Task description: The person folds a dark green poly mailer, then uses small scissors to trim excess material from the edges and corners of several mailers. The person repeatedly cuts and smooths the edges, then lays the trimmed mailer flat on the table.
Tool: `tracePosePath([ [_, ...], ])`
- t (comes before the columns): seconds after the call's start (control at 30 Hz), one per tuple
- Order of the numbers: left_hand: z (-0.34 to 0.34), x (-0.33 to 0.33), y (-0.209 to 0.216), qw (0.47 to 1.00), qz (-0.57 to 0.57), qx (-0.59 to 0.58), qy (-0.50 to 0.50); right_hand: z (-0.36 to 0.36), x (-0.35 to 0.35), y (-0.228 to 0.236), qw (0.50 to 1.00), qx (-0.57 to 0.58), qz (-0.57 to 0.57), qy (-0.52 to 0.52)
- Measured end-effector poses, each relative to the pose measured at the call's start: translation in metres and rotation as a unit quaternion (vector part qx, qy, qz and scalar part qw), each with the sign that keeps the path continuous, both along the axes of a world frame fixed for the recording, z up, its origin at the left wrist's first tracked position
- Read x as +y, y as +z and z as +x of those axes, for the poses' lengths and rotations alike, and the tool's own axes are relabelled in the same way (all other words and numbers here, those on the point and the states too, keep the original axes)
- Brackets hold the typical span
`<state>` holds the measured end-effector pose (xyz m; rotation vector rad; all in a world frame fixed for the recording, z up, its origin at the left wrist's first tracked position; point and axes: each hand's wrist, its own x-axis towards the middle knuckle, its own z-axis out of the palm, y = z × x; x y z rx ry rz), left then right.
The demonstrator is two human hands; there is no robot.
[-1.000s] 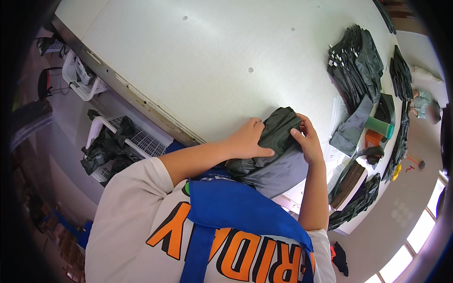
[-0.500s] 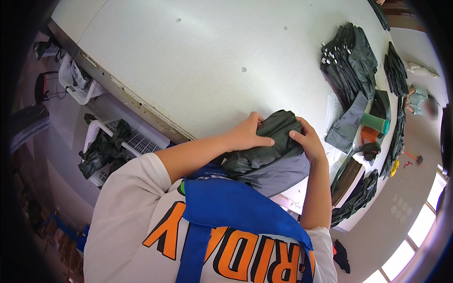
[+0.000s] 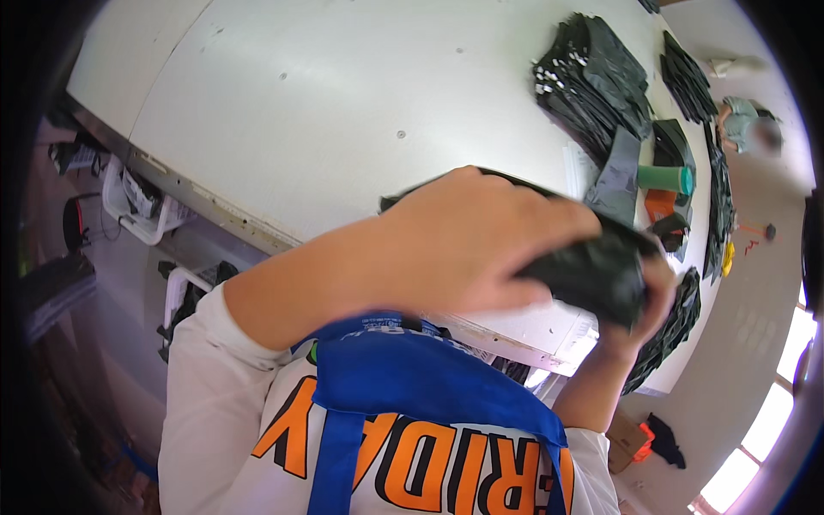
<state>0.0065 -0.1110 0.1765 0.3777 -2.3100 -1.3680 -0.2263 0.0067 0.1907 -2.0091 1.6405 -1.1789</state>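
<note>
A dark green, slightly shiny piece of fabric (image 3: 592, 279) is held up in front of me over the table's near edge, blurred by motion. My left hand (image 3: 481, 236) reaches across it from the left, fingers over the top and thumb below, closed on the cloth. At the fabric's right end, my right hand (image 3: 654, 296) grips it, with part of its fingers hidden behind the folds. More dark cloth shows behind my left wrist. Whether it belongs to the same piece cannot be told.
Stacked dark garments with small white tags (image 3: 592, 77) lie on the pale table (image 3: 283, 129) at the far right. Near them are a grey fabric piece (image 3: 616, 184), a green cylinder (image 3: 665, 178) and an orange item (image 3: 659, 206). White baskets (image 3: 146, 215) stand below the left edge. Another person (image 3: 742, 124) is far right.
Both hands have moved right with the fabric, lifting it off my lap side. My left hand now extends farther across it. The grey side seen before is out of sight.
</note>
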Motion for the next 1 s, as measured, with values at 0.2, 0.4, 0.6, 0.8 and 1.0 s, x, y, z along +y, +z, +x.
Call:
tracePosePath([
  [0.2,-0.011,0.061,-0.016,0.977,-0.169,-0.126,-0.037,-0.001,0.063,-0.090,0.992,0.089,-0.034,-0.078],
  [0.4,-0.003,0.097,-0.189,0.947,-0.271,-0.172,0.031,0.017,0.081,-0.158,0.960,0.171,0.182,-0.126],
  [0.6,-0.021,0.099,-0.168,0.937,-0.191,-0.288,0.044,0.040,0.047,-0.146,0.975,0.169,0.123,-0.074],
  [0.8,-0.033,0.108,-0.177,0.925,-0.151,-0.347,0.039,0.042,0.033,-0.148,0.983,0.149,0.111,0.003],
  [1.0,-0.038,0.114,-0.177,0.939,-0.188,-0.273,0.089,0.036,0.041,-0.166,0.981,0.180,0.073,0.026],
])
